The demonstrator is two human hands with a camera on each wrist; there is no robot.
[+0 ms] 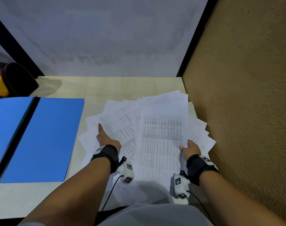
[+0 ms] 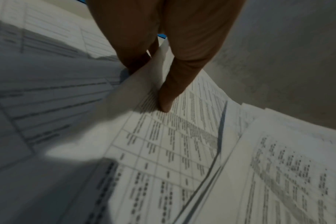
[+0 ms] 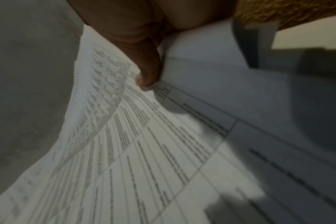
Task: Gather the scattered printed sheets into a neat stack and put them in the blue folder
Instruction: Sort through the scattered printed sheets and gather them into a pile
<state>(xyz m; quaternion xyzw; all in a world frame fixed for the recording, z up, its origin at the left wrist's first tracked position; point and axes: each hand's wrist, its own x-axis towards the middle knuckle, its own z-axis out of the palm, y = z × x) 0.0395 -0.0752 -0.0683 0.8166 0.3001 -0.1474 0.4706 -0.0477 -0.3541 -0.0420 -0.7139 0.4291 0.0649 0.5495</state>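
Several printed sheets (image 1: 160, 128) lie fanned out and overlapping on the right half of the pale table (image 1: 122, 85). My left hand (image 1: 106, 139) grips the fan's left side, its thumb (image 2: 175, 78) lying on top of a sheet and the fingers underneath. My right hand (image 1: 191, 148) grips the right side the same way, its thumb (image 3: 146, 66) pressing a table-printed page. The sheets (image 2: 182, 151) curve upward between the hands. The blue folder (image 1: 46, 136) lies open and flat to the left of the papers, with nothing in it.
A tan textured wall (image 1: 245, 111) runs close along the right of the papers. A white panel (image 1: 106, 38) closes the back. A dark and yellow object (image 1: 16, 79) sits at the far left. Bare tabletop lies between the folder and the papers.
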